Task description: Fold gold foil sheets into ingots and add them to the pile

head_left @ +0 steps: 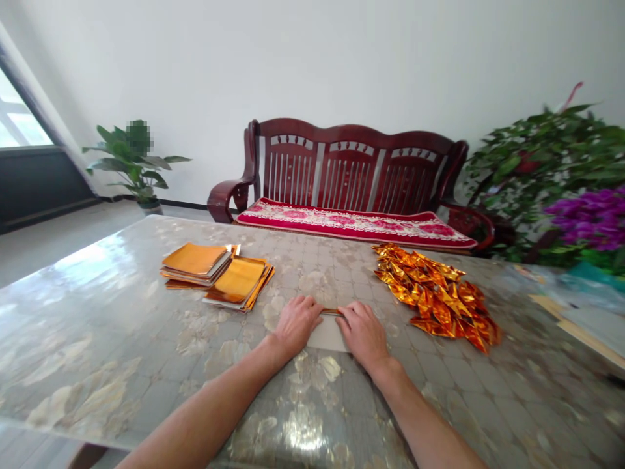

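Observation:
A sheet of foil paper (328,337) lies pale side up on the table in front of me, its far edge turned over in a narrow gold strip. My left hand (299,320) is closed on the left end of that folded edge. At the right end, the fingers of my right hand (364,332) grip the same edge. Two stacks of gold foil sheets (239,279) sit to the left of my hands. Over on the right lies a heap of folded shiny gold foil pieces (434,296).
The table (185,384) has a glossy, flower-patterned cover. A dark red wooden bench (349,169) with a red patterned cushion (342,220) stands behind it. Plastic bags and flat boards (581,326) lie at the right edge. Potted plants (141,169) flank the bench.

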Demonstrator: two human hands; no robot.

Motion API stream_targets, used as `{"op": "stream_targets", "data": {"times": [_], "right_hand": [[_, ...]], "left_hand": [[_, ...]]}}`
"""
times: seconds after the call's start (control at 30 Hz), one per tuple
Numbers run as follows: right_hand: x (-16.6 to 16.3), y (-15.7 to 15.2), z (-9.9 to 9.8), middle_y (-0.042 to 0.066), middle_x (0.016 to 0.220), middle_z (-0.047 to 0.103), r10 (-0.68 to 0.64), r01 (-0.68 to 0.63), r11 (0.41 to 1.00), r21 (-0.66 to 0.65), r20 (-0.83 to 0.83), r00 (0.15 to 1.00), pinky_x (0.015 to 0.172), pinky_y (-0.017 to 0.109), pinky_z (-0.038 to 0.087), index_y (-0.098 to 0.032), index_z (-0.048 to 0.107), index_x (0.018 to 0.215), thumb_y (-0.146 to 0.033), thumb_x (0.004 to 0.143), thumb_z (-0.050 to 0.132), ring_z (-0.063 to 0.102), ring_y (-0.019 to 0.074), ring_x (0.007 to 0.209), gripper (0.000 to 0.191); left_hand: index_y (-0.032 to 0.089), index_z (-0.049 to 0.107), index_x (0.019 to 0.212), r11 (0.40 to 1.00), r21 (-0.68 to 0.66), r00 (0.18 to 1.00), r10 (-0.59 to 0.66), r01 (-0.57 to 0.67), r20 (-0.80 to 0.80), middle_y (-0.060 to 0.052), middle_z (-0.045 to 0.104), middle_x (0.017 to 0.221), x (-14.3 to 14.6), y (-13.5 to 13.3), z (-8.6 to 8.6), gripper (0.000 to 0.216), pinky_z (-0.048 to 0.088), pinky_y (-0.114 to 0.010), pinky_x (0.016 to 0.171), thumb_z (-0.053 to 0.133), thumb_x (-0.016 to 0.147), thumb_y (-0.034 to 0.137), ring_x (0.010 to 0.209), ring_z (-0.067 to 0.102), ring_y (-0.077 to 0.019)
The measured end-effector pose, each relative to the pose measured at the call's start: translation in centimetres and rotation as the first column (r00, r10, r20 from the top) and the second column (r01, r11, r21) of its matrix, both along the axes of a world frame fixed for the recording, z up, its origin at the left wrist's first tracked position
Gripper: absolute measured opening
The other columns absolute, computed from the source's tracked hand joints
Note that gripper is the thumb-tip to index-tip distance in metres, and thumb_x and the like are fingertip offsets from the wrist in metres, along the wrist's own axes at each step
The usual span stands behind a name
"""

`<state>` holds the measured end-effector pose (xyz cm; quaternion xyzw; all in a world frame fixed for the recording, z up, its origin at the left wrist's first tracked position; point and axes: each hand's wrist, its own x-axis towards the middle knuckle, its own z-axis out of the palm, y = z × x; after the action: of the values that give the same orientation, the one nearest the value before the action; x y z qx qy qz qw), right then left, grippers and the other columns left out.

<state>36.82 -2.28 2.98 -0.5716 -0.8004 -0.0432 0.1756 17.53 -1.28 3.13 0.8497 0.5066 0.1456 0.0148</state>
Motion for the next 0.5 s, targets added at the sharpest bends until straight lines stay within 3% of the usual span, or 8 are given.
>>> {"op": "stream_targets", "data": {"times": [0.17,0.37,0.5], "right_hand": [[0.11,-0.15,-0.13,0.007,0.106,0.063,-0.017,0.019,0.996,0.083,-0.017,1.0,0.086,0.032,0.041,-0.02,0.065,0.119,-0.022,0.092,0.059,0.054,0.0233,0.101,0.027],[0.16,-0.38,-0.1,0.004,0.093,0.063,0.08,-0.083,0.976,0.202,0.027,0.996,0.078,0.032,0.037,-0.026,0.072,0.098,-0.015,0.09,0.061,0.05,0.0211,0.089,0.018],[0.2,-0.26,-0.26,0.004,0.09,0.065,0.095,-0.101,0.975,0.198,0.041,0.995,0.078,0.033,0.036,-0.024,0.073,0.092,-0.013,0.089,0.062,0.049,0.0215,0.088,0.017]], "left_hand": [[0.026,0.069,0.109,1.0,-0.014,0.999,0.022,-0.022,0.038,-0.004,0.064,0.102,-0.06,0.8,-0.24,0.02,0.046,-0.033,0.085,0.054,0.096,0.027,0.098,0.057,-0.0223],[0.028,0.069,0.107,0.999,0.007,0.999,0.031,-0.031,0.042,-0.003,0.065,0.1,-0.08,1.14,-0.58,0.018,0.046,-0.033,0.085,0.055,0.095,0.027,0.096,0.057,-0.0221],[0.027,0.067,0.11,0.998,0.049,0.997,0.038,-0.041,0.069,-0.004,0.065,0.104,-0.17,0.85,-0.5,0.019,0.046,-0.034,0.086,0.056,0.095,0.027,0.098,0.057,-0.0229]]}}
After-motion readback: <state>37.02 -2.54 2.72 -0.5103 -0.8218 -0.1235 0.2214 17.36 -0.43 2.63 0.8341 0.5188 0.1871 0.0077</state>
